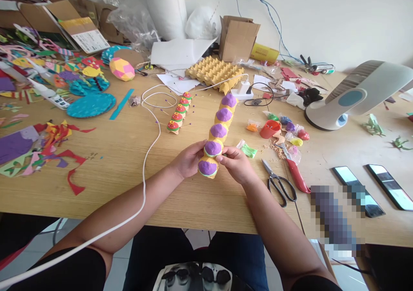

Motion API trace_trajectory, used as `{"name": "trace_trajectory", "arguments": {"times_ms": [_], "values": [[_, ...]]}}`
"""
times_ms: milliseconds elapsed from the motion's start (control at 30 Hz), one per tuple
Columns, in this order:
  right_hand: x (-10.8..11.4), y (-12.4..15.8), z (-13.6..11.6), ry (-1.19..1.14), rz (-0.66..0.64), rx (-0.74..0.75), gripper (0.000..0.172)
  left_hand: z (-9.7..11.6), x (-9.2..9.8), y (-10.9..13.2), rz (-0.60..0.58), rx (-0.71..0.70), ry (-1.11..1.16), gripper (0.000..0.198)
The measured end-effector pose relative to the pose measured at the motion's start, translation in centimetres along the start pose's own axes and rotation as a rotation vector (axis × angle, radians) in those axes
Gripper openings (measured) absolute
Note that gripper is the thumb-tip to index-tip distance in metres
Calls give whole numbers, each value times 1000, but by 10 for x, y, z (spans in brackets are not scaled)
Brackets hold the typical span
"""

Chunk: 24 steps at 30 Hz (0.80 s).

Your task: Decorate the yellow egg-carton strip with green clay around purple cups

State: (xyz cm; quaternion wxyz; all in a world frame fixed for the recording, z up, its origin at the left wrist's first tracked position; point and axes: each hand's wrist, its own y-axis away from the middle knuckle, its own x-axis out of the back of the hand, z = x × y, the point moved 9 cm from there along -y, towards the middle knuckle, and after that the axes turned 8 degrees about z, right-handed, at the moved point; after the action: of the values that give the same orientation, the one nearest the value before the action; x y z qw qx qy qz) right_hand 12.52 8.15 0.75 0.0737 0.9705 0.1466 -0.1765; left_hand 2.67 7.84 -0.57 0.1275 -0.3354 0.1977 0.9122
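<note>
A long strip of yellow egg carton [222,123] lies on the wooden table [129,153], running away from me, with several purple clay domes on its bumps. My left hand [189,159] grips its near end from the left, fingers curled round it. My right hand [237,164] pinches the same end from the right, fingertips at the second purple dome [213,148], which has a green rim. A shorter strip with red, green and yellow domes [179,113] sits to the left.
Black scissors [279,183] and a red-handled knife [295,172] lie right of my hands, near clay bags and an orange cup [269,128]. Two phones [371,187] and a white fan [358,95] are far right. Paper scraps [41,149] cover the left. A white cable [148,153] crosses.
</note>
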Motion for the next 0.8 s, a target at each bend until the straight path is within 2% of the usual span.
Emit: {"name": "trace_trajectory", "arguments": {"times_ms": [233, 467, 800], "values": [[8, -1, 1, 15, 60, 13, 26, 0, -1, 0, -22, -4, 32, 30], [11, -1, 1, 20, 97, 17, 27, -1, 2, -1, 34, 2, 13, 28], [3, 1, 2, -60, 34, -56, 33, 0, 1, -1, -6, -6, 14, 30]]}}
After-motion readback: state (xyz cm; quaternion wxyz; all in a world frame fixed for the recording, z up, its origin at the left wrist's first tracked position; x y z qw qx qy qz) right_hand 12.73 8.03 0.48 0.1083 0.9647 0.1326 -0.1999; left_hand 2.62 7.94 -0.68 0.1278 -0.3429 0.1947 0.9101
